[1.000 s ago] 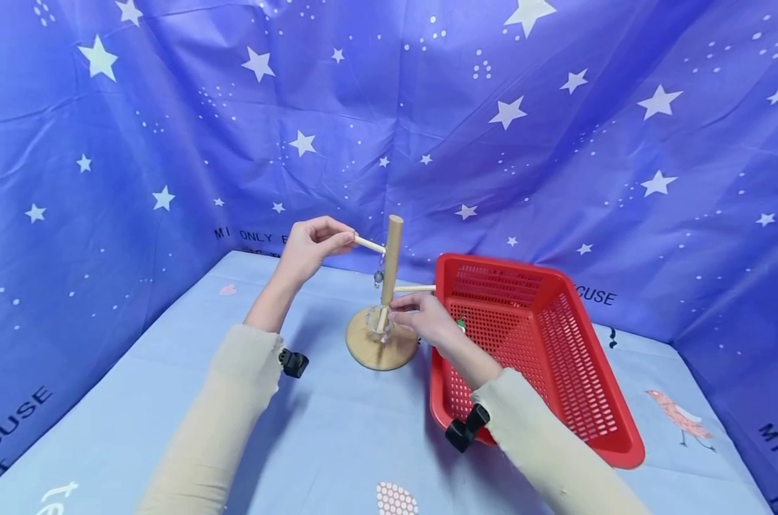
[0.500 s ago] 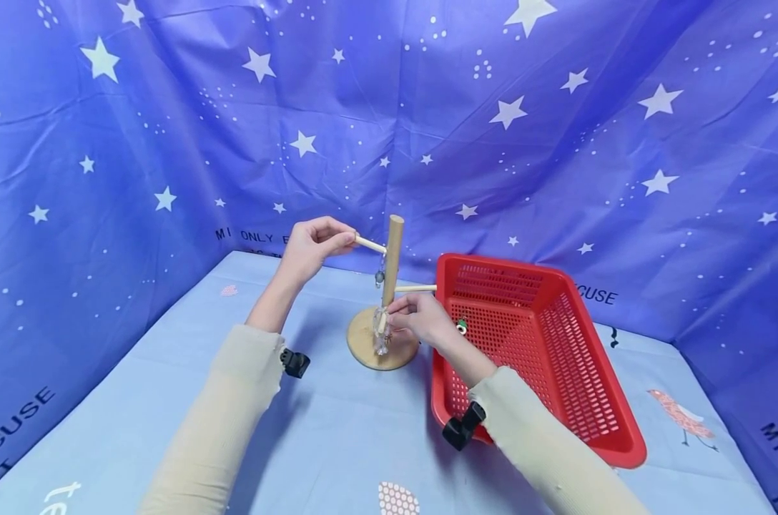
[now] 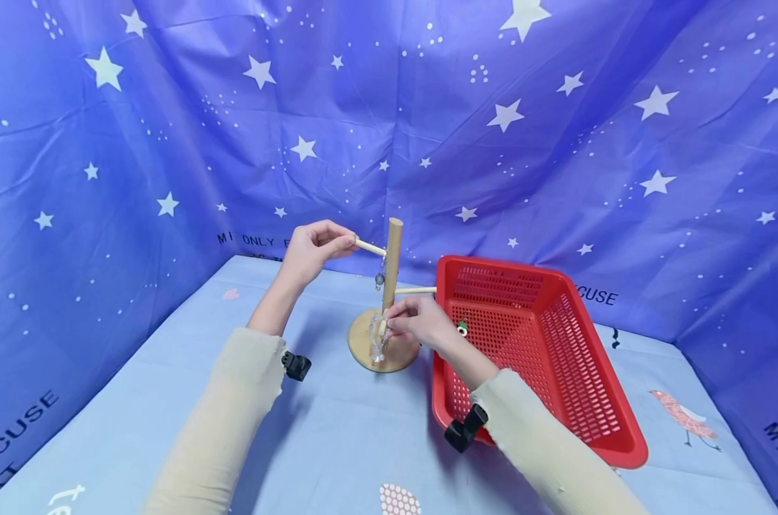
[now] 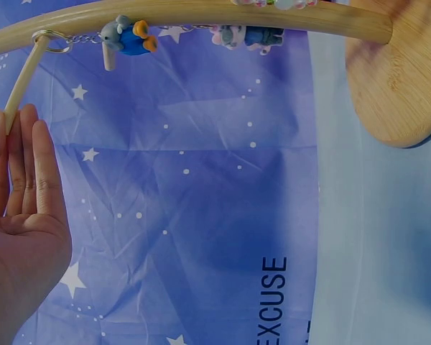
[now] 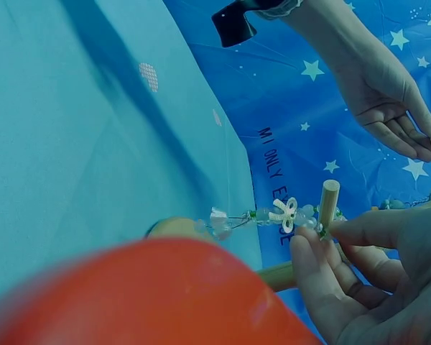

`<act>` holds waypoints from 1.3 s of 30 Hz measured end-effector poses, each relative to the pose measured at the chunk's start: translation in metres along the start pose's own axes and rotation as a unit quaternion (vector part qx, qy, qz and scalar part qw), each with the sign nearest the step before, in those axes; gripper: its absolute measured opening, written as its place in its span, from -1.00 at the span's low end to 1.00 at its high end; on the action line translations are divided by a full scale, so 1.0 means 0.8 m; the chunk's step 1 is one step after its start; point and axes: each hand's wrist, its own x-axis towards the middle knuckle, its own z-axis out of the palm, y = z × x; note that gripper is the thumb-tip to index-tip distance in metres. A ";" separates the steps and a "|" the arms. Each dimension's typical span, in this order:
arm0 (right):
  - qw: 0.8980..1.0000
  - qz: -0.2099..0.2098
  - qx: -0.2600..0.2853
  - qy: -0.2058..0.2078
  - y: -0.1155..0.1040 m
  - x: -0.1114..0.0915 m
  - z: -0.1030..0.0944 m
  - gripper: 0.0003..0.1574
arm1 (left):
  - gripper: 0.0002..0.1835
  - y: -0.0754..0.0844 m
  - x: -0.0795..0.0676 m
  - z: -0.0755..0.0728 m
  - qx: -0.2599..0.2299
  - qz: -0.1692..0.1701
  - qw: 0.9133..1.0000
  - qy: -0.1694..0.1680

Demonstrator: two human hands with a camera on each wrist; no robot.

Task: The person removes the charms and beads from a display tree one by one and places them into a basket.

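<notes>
A wooden stand with a round base and side pegs stands at the middle of the table. My left hand pinches the end of its upper left peg. From that peg, close to the post, hangs a keychain with a grey elephant figure in blue; another small figure shows beyond it. My right hand is at a lower, front-facing peg, thumb and fingertips pinching a clear beaded bracelet with a white bow. The bracelet hangs down at this peg, over the base.
A red perforated basket stands right of the stand, under my right forearm. Inside it lies a small green and white thing. Another peg points right toward the basket's rim. A blue star-patterned cloth rises behind.
The bracelet has turned from a round loop facing me to a narrow one, hanging slightly left of the lower peg. My right hand has barely shifted; my left hand keeps its hold.
</notes>
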 end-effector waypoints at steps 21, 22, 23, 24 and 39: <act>0.996 0.010 0.046 -0.074 -0.013 -0.016 -0.008 -0.84 | -0.96 -0.003 0.001 -0.001 -0.005 0.013 1.000 0.002; 0.996 0.010 0.047 -0.074 -0.013 -0.018 -0.008 -0.84 | -0.96 -0.003 0.000 0.000 -0.004 0.012 1.000 0.000; 0.996 0.009 0.046 -0.075 -0.013 -0.019 -0.008 -0.84 | -0.95 -0.003 0.000 0.000 -0.004 0.012 1.000 0.000; 0.996 0.008 0.046 -0.077 -0.013 -0.021 -0.008 -0.85 | -0.94 -0.002 -0.001 0.000 -0.004 0.012 1.000 0.000; 0.992 -0.010 0.063 -0.106 -0.016 -0.035 -0.014 -0.80 | -0.82 -0.004 0.001 0.001 0.003 0.012 1.000 0.001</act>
